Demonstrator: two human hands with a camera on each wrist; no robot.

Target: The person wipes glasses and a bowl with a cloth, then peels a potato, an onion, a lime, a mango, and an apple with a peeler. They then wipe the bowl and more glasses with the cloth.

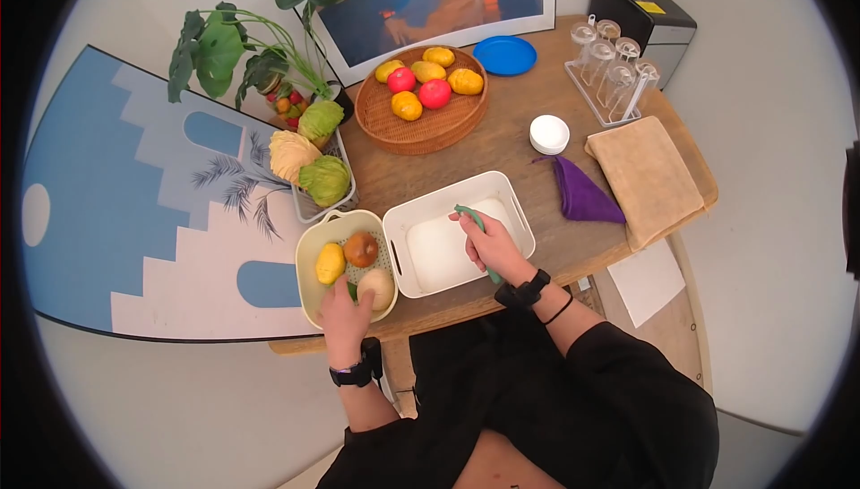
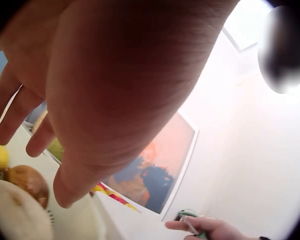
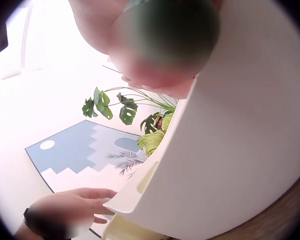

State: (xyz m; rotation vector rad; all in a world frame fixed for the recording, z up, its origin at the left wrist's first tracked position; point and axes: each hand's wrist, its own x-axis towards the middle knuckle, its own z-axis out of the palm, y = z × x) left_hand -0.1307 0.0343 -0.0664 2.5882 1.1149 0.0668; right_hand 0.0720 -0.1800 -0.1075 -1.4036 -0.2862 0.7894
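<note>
In the head view my left hand reaches over the near side of a cream colander, fingers spread and holding nothing. Around its fingertips lie a pale round vegetable, a yellow potato-like piece and a brown onion. Something green is mostly hidden under that hand. My right hand grips a green-handled peeler above the white tub. The left wrist view shows the loose fingers over the onion and the peeler farther off.
A grey basket with cabbages stands behind the colander. Farther back are a wicker tray of fruit, a blue plate and a potted plant. White bowls, a purple cloth, a brown towel and glasses stand right.
</note>
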